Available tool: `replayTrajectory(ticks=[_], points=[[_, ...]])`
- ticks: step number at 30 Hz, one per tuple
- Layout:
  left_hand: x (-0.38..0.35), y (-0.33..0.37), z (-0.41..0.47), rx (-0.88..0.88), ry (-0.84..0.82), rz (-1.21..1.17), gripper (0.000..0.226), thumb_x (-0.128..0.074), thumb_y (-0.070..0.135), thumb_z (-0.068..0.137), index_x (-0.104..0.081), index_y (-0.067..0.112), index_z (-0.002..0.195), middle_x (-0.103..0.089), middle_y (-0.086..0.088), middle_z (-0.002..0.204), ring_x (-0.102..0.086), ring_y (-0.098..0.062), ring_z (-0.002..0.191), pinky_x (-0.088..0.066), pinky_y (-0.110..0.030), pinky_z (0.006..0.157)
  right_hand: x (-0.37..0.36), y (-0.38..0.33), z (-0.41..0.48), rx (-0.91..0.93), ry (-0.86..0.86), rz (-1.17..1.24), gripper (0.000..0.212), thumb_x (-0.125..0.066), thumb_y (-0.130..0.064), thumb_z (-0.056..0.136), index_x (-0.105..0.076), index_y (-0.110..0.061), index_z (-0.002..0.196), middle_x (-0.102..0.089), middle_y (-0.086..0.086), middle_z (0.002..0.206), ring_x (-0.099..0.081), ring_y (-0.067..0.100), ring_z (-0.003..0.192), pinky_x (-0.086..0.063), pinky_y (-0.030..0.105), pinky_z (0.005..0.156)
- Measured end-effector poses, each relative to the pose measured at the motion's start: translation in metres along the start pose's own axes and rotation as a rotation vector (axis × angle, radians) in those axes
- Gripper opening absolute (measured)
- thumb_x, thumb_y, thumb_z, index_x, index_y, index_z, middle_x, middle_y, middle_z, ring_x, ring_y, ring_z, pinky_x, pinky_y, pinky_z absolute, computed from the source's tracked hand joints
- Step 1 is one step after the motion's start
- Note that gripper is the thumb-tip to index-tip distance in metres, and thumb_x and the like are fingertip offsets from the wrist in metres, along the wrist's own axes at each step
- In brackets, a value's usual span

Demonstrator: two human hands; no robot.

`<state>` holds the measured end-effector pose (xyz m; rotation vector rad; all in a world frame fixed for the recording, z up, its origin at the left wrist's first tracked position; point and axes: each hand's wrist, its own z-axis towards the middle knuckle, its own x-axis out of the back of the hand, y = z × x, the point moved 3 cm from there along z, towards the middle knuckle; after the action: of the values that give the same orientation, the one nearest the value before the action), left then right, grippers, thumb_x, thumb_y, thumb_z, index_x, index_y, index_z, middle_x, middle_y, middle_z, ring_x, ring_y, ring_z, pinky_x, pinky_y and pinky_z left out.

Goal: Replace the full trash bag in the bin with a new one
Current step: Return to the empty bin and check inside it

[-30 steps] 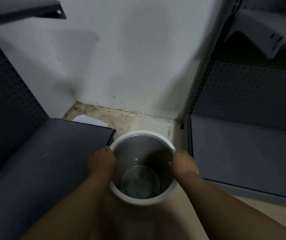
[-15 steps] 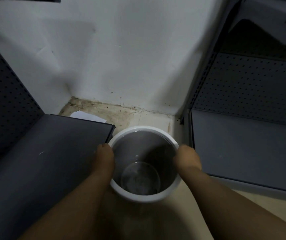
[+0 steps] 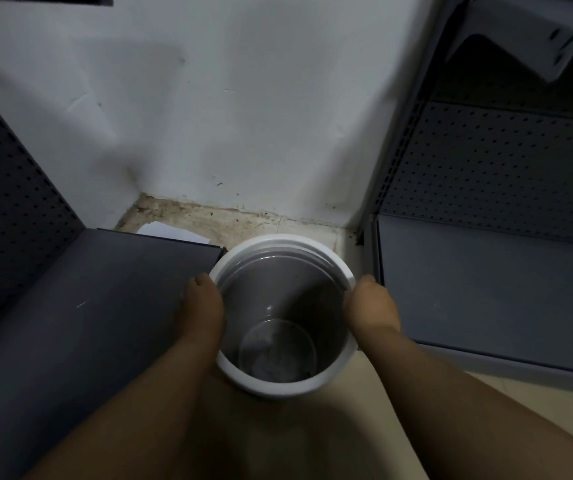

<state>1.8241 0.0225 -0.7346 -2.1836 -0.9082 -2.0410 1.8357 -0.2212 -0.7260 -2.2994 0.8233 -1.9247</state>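
A round white bin (image 3: pixel 280 388) stands on the pale floor in a corner between two shelf units. Its inside looks grey, with a faint clear circle and some pale residue at the bottom; I cannot tell whether a liner is in it. My left hand (image 3: pixel 202 306) grips the bin's left side just below the rim. My right hand (image 3: pixel 371 306) grips the right side in the same way. The fingers of both hands go down the outside of the bin and are hidden. No full trash bag is in view.
A dark grey shelf (image 3: pixel 87 323) runs close along the bin's left side, and a lighter grey shelf (image 3: pixel 486 289) with a perforated back panel stands on the right. A white wall (image 3: pixel 243 116) rises behind. A white paper (image 3: pixel 170 232) lies on the dirty floor in the corner.
The bin, with both hands on its sides, has shifted slightly toward the wall. The view has tilted down a little.
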Motion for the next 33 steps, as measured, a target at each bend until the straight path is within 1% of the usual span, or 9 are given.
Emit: replayTrajectory(ticks=[3, 6, 9, 11, 13, 16, 20, 26, 33], points=[[0.013, 0.014, -0.002, -0.027, 0.049, -0.050, 0.027, -0.043, 0.014, 0.094, -0.047, 0.005, 0.120, -0.051, -0.016, 0.121, -0.055, -0.032, 0.104, -0.050, -0.044, 0.088, 0.014, 0.001, -0.001, 0.022, 0.019, 0.026, 0.024, -0.042, -0.007, 0.097, -0.049, 0.003, 0.119, -0.064, 0.020, 0.112, -0.064, 0.035, 0.098, -0.050, 0.037, 0.074], [0.026, 0.036, -0.006, -0.077, 0.063, -0.131, 0.027, -0.045, 0.018, 0.094, -0.048, 0.007, 0.119, -0.055, -0.015, 0.116, -0.059, -0.032, 0.100, -0.053, -0.045, 0.082, 0.034, 0.009, -0.003, 0.061, 0.053, 0.046, 0.029, -0.039, -0.006, 0.096, -0.043, -0.004, 0.125, -0.064, 0.020, 0.108, -0.062, 0.037, 0.093, -0.047, 0.039, 0.068], [0.035, 0.068, -0.012, -0.161, 0.099, -0.139, 0.026, -0.044, 0.017, 0.094, -0.049, 0.006, 0.117, -0.055, -0.015, 0.111, -0.060, -0.033, 0.096, -0.055, -0.046, 0.080, 0.057, 0.028, 0.003, 0.025, 0.080, 0.075, 0.031, -0.036, -0.009, 0.097, -0.044, -0.008, 0.127, -0.063, 0.020, 0.104, -0.058, 0.036, 0.080, -0.048, 0.040, 0.065], [0.037, 0.092, -0.017, -0.222, 0.130, -0.125, 0.027, -0.043, 0.016, 0.093, -0.051, 0.003, 0.116, -0.054, -0.016, 0.109, -0.059, -0.035, 0.095, -0.054, -0.045, 0.080, 0.072, 0.043, 0.008, -0.001, 0.105, 0.079, 0.033, -0.036, -0.008, 0.097, -0.044, -0.008, 0.129, -0.063, 0.020, 0.102, -0.058, 0.035, 0.079, -0.051, 0.041, 0.066], [0.035, 0.115, -0.023, -0.282, 0.143, -0.118, 0.027, -0.045, 0.018, 0.092, -0.053, 0.002, 0.113, -0.056, -0.017, 0.105, -0.059, -0.035, 0.092, -0.054, -0.046, 0.079, 0.086, 0.063, 0.011, -0.028, 0.133, 0.090, 0.036, -0.035, -0.007, 0.097, -0.043, -0.009, 0.132, -0.063, 0.020, 0.102, -0.057, 0.034, 0.077, -0.049, 0.038, 0.064], [0.021, 0.147, -0.037, -0.384, 0.121, -0.063, 0.028, -0.044, 0.023, 0.093, -0.056, 0.003, 0.108, -0.058, -0.015, 0.099, -0.059, -0.030, 0.085, -0.054, -0.042, 0.074, 0.103, 0.104, 0.011, -0.089, 0.155, 0.112, 0.039, -0.036, -0.007, 0.096, -0.044, -0.011, 0.134, -0.064, 0.021, 0.107, -0.060, 0.037, 0.087, -0.046, 0.036, 0.067], [-0.005, 0.182, -0.061, -0.511, 0.112, 0.033, 0.027, -0.042, 0.027, 0.095, -0.055, 0.007, 0.108, -0.057, -0.010, 0.099, -0.053, -0.022, 0.080, -0.046, -0.033, 0.067, 0.110, 0.164, 0.008, -0.182, 0.183, 0.122, 0.037, -0.040, -0.010, 0.095, -0.045, -0.012, 0.132, -0.063, 0.023, 0.113, -0.060, 0.040, 0.101, -0.043, 0.036, 0.073], [-0.051, 0.205, -0.091, -0.646, 0.063, 0.151, 0.033, -0.039, 0.029, 0.096, -0.055, 0.008, 0.115, -0.060, -0.011, 0.109, -0.057, -0.027, 0.094, -0.045, -0.036, 0.076, 0.090, 0.245, -0.013, -0.293, 0.137, 0.073, 0.038, -0.042, -0.014, 0.096, -0.045, -0.013, 0.134, -0.063, 0.022, 0.116, -0.060, 0.039, 0.104, -0.043, 0.035, 0.076], [-0.091, 0.206, -0.106, -0.765, 0.006, 0.306, 0.038, -0.040, 0.033, 0.093, -0.060, 0.007, 0.111, -0.063, -0.014, 0.108, -0.058, -0.031, 0.095, -0.043, -0.038, 0.079, 0.045, 0.293, -0.039, -0.335, 0.052, 0.074, 0.031, -0.050, -0.020, 0.094, -0.051, -0.014, 0.124, -0.066, 0.017, 0.112, -0.061, 0.036, 0.103, -0.045, 0.034, 0.079]])
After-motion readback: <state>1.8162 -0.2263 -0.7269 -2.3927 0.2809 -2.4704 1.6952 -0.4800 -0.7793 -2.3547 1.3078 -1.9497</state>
